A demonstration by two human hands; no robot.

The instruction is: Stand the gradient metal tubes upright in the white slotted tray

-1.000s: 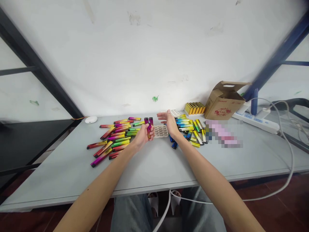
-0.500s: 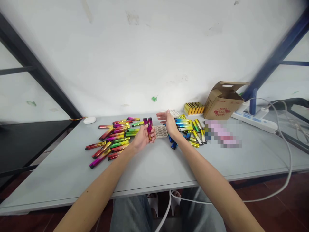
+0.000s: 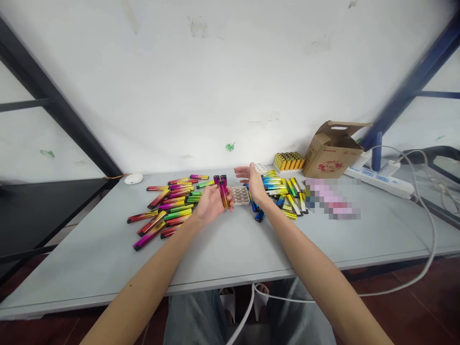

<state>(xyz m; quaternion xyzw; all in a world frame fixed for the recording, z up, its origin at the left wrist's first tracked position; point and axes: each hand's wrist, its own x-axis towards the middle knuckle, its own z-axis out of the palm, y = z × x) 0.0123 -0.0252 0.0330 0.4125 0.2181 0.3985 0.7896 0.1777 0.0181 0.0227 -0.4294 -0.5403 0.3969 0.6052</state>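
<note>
Magenta shading into gold marks the shiny tubes (image 3: 224, 196) in the left hand (image 3: 209, 207), whose fingers close round them just to the left of the pale moulded tray (image 3: 240, 195); one leans in front, with dark ends of others behind it (the exact count is hard to tell). The right hand (image 3: 256, 185) is spread, fingers reaching out over the tray's right side, and no object shows in it. Left of the tray lies a loose heap of red, purple and green tubes (image 3: 181, 207); right of it, a blue, yellow and silver heap (image 3: 276, 192). Beyond the tray, to the right, stands a block of yellow cylinders (image 3: 288, 163).

The step in hand looks like steadying or turning the held tubes; the next move probably calls for keeping them bunched while the free palm supports or takes one.
</note>
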